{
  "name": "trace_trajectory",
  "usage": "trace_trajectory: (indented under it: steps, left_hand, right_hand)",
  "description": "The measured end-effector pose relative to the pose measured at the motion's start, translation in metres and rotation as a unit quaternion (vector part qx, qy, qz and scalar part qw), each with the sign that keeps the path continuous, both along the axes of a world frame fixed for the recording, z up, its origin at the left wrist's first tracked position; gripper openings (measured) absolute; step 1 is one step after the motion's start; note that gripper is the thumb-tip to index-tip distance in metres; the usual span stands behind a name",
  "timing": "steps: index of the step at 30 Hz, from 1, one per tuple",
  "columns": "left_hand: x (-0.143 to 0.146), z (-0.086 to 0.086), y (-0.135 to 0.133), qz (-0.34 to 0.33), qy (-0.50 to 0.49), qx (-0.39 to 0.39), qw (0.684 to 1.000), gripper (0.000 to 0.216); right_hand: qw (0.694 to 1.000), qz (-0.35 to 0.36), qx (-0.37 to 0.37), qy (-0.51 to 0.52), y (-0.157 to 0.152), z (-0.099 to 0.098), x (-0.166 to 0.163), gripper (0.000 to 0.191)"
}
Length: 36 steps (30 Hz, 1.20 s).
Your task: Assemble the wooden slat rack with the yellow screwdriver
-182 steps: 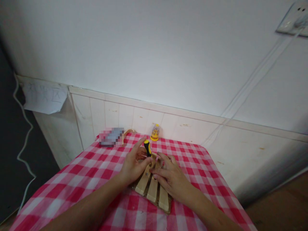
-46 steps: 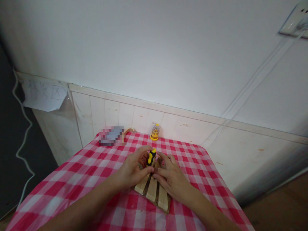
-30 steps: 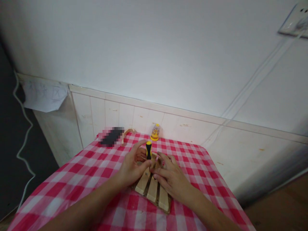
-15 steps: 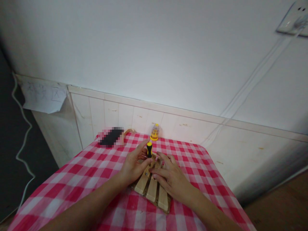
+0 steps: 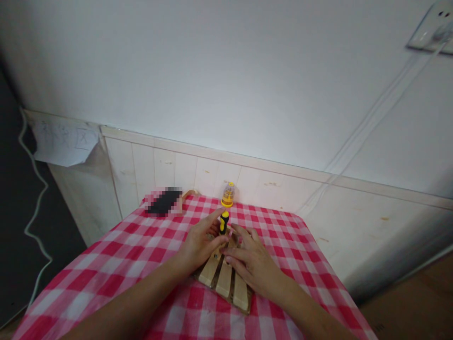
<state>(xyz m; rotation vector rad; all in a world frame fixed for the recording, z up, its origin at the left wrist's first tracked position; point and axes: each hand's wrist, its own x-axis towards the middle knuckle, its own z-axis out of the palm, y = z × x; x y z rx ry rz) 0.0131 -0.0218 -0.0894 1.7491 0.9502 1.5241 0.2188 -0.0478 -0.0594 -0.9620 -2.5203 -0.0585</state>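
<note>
A small screwdriver (image 5: 224, 224) with a black and yellow handle stands nearly upright, leaning slightly right, on a fan-shaped slatted wooden piece (image 5: 223, 282). My left hand (image 5: 200, 241) is around the handle, its index finger reaching up beside the top and its thumb low down. The screwdriver's tip is hidden by my fingers. My right hand (image 5: 252, 259) lies over the piece's right side and holds it, with thumb and fingers on the slats. A dark hole or screw shows in the left slat. The piece lies on a red and white checked tablecloth (image 5: 283, 283).
Just beyond my hands stands a clear case with a yellow base (image 5: 228, 194) near the wall. A blurred-out dark object (image 5: 163, 202) lies at the far left corner. The panelled wall (image 5: 269, 182) borders the table's back edge; a socket (image 5: 430, 28) with cables is upper right.
The screwdriver handle has tipped slightly to the right, and my left hand has shifted a little right with it. My right hand and the wooden piece stay nearly in place.
</note>
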Motion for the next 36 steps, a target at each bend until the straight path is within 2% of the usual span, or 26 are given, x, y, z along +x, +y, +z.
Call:
trace_trajectory:
  steps: [10, 15, 20, 25, 28, 29, 33, 34, 36]
  left_hand:
    - [-0.004, 0.009, -0.005, -0.036, 0.027, 0.007, 0.999, 0.064]
    - [-0.007, 0.011, -0.006, -0.058, 0.091, 0.045, 0.993, 0.042]
    - [-0.008, 0.01, -0.008, -0.02, 0.094, 0.079, 0.992, 0.034]
    - [-0.014, 0.008, -0.006, -0.021, 0.126, 0.168, 0.978, 0.034]
    - [-0.016, 0.005, -0.003, -0.035, 0.176, 0.237, 0.955, 0.04]
    - [-0.016, 0.005, -0.003, -0.039, 0.187, 0.251, 0.949, 0.04]
    - [-0.016, 0.006, -0.004, -0.056, 0.205, 0.281, 0.936, 0.035]
    - [-0.017, 0.008, -0.004, -0.047, 0.207, 0.28, 0.936, 0.033]
    - [-0.025, 0.014, -0.003, 0.025, 0.226, 0.257, 0.939, 0.028]
  right_hand:
    - [1.0, 0.005, 0.022, 0.001, 0.003, -0.004, 0.001, 0.023]
    - [1.0, 0.008, 0.028, -0.002, 0.003, -0.004, 0.001, 0.025]
    - [0.999, 0.006, 0.046, 0.023, 0.001, -0.004, 0.001, 0.021]
    - [0.977, 0.003, 0.128, 0.169, 0.003, -0.007, 0.002, 0.017]
    - [0.957, -0.023, 0.143, 0.251, 0.002, -0.007, 0.001, 0.034]
    - [0.957, -0.017, 0.143, 0.253, 0.0, -0.006, 0.0, 0.035]
    - [0.964, 0.055, 0.161, 0.204, -0.007, 0.0, -0.004, 0.016]
    - [0.963, 0.062, 0.168, 0.201, -0.009, 0.001, -0.005, 0.014]
    - [0.959, 0.062, 0.18, 0.209, -0.01, 0.002, -0.005, 0.014]
